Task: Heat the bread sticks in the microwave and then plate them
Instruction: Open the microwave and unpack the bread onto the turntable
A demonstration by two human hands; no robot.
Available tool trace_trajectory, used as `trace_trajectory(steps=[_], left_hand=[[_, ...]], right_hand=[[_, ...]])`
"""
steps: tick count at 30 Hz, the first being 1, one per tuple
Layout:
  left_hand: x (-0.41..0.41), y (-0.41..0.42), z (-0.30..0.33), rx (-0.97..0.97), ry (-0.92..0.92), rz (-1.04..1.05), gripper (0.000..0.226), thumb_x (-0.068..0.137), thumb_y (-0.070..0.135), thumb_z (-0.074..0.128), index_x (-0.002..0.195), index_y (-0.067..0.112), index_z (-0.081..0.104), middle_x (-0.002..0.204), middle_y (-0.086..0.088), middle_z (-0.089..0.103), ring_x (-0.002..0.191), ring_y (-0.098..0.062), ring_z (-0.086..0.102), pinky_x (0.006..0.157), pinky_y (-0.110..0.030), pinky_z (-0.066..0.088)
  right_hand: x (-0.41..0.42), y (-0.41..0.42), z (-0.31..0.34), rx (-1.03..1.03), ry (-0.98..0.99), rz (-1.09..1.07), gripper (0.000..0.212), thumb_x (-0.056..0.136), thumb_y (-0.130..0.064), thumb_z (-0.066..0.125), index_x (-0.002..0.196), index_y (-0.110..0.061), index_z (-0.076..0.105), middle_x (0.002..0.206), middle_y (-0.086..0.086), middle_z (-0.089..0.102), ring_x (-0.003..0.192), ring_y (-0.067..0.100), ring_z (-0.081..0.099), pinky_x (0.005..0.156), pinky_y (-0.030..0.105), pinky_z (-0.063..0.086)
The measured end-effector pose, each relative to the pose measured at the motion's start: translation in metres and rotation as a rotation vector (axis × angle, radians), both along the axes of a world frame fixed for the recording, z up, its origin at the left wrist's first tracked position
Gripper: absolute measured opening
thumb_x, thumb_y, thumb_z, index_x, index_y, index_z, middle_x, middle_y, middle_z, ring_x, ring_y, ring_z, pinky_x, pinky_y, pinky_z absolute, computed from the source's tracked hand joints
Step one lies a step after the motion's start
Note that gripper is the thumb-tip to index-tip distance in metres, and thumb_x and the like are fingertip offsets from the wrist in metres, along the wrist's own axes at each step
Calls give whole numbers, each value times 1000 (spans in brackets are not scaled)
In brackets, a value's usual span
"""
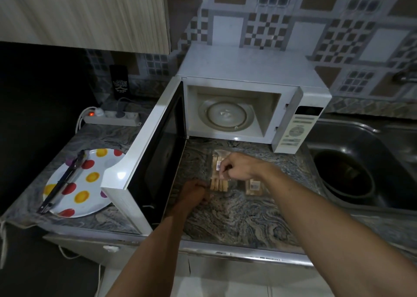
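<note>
Counter [248, 215] carrying microwave [248, 79], door [144, 152] swung open, turntable bare. Left of door, spotted plate [90, 183] with tongs [61, 183] laid across. In front of microwave, bagged bread sticks [218, 185]; both hands pinching bag: left [194, 194] at near corner, right [237, 166] on top.

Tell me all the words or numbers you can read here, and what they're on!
"VANS": white letters on the black card leaning on the wall behind the power strip.
Smaller print under "VANS": too blurred to read.
White stickers on the two bread stick packs: too small to read.
Microwave control panel: button markings too blurred to read.
</note>
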State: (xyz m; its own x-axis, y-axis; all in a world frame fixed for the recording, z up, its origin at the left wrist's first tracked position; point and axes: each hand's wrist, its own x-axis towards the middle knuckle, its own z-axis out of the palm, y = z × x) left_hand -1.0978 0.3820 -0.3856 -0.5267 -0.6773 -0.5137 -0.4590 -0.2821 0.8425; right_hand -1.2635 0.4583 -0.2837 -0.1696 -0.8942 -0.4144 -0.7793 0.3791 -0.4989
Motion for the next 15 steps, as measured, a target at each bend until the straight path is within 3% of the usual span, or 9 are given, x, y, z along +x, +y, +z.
trace_trajectory(steps=[3, 5, 8, 10, 12, 15], left_hand=[[-5, -1, -8, -10, -16, 37, 10, 85, -1, 58, 87, 2, 68, 58, -12, 68, 53, -24, 63, 67, -40, 57], [-10, 0, -8, -55, -53, 55, 23, 92, 16, 51, 86, 2, 68, 60, -12, 70, 53, -23, 63, 67, -42, 56], [-13, -2, -3, -500, -222, -6, 29, 94, 31, 52, 91, 9, 69, 94, -13, 70, 86, -25, 63, 72, -26, 41], [-19, -6, -5, -713, -203, -27, 30, 94, 34, 52, 100, 8, 66, 105, -14, 65, 100, -30, 60, 78, -28, 41], [-29, -15, -11, -770, -171, -41, 38, 94, 35, 50, 116, 7, 63, 123, -17, 61, 116, -32, 54, 94, -32, 42], [-40, -25, -27, -727, -165, -111, 50, 97, 32, 48, 142, 11, 47, 150, -11, 43, 140, -27, 36, 116, -32, 25]], right_hand=[[-5, -10, 29, -54, 32, -2, 10, 88, -23, 67, 91, -28, 75, 92, -12, 69, 89, 8, 62, 81, 30, 50], [-12, -16, 45, -103, 81, -7, 10, 88, -25, 68, 91, -28, 76, 89, -16, 68, 86, 5, 61, 86, 30, 47], [-23, -25, 61, -171, 185, -8, 12, 86, -28, 65, 93, -33, 74, 98, -13, 68, 90, 8, 62, 89, 36, 52], [-31, -33, 65, -209, 247, -30, 10, 90, -32, 63, 96, -34, 71, 101, -9, 66, 89, 10, 61, 83, 34, 54], [-39, -42, 64, -269, 350, -73, 17, 93, -39, 60, 101, -28, 70, 100, -3, 69, 85, 14, 64, 80, 36, 57], [-42, -48, 55, -441, 441, -211, 28, 98, -34, 54, 121, -22, 65, 103, 7, 72, 81, 22, 68, 77, 38, 59]])
